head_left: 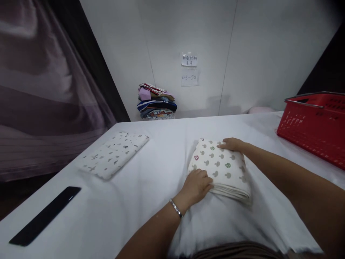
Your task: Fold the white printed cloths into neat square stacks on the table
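A folded cream cloth printed with grey, green and red mushrooms lies on the white table. My left hand, a silver bracelet on its wrist, rests on the cloth's near left corner with fingers curled over the edge. My right hand lies flat on the far edge of the cloth, fingers stretched out. Neither hand lifts the cloth; both press on it.
A second folded white patterned cloth lies to the left. A black flat bar sits near the left table edge. A red basket stands at the right. A stack of folded fabrics is against the back wall, under paper notes.
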Available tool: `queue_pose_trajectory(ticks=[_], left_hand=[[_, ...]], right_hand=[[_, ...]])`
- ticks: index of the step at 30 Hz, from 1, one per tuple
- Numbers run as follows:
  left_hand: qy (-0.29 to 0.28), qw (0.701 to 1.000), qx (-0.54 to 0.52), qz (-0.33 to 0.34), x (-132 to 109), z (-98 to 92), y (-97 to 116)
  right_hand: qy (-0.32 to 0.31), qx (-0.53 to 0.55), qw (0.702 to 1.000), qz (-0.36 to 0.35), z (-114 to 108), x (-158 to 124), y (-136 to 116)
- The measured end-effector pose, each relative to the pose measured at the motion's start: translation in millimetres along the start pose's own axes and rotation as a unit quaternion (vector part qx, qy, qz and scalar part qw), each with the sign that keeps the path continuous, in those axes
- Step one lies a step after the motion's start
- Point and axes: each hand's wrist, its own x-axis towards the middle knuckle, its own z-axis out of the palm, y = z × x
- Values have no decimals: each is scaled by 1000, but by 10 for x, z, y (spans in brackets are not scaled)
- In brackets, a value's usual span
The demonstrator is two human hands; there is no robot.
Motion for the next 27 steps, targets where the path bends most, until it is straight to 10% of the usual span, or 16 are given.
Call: queue_pose_trajectory(ticks=[11,20,27], left_hand=[[29,999,-44,9,77,-23,-188],[43,998,-44,11,28,-13,-164],[42,999,-12,14,90,-31,-99]], right_hand=[[43,33,984,168,257,-690,597],[213,98,940,-247,477,-1528,-304],[170,99,955,-223,589,-2105,-751]])
